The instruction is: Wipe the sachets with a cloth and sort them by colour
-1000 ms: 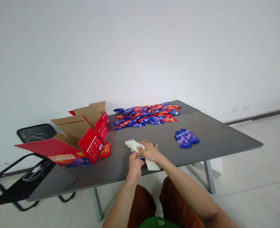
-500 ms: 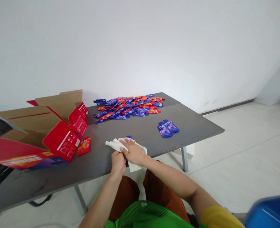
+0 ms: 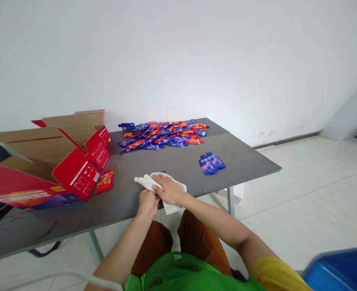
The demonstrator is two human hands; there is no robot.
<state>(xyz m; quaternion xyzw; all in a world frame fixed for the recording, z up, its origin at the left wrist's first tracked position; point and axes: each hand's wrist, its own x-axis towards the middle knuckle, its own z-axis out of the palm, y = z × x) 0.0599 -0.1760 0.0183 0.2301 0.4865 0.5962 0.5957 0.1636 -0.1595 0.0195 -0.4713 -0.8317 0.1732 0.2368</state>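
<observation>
Between the hands: a white cloth (image 3: 171,207) folded around something, its narrow rolled end (image 3: 142,182) poking out to the left, a flap hanging toward the near edge of the grey worktop (image 3: 241,161); a small blue corner (image 3: 163,172) shows at the top of the fold, and whatever it belongs to stays hidden.
Left hand (image 3: 148,203): curled closed under the bundle, fingers wrapped up around the cloth; the fingertips are out of sight.
Right hand (image 3: 170,192): laid across the top, fingers slightly spread and pressing down; both hands are pressed together on the cloth, which rests at the worktop's near edge.
Ahead of the hands: a wide heap of blue and red spouted pouches (image 3: 163,135), lying jumbled and overlapping.
Right of the hands: two blue pouches (image 3: 211,163), lying flat together, well apart from the heap.
Left of the hands: one red pouch (image 3: 104,182), just beside an opened cardboard carton (image 3: 75,169) with red printed flaps, which stands at the worktop's left end.
Below the hands: brown shorts (image 3: 157,238), a green mesh vest (image 3: 178,273) and a yellow sleeve (image 3: 275,275); a blue plastic object (image 3: 339,270) sits low to the right, its shape cut off by the frame.
</observation>
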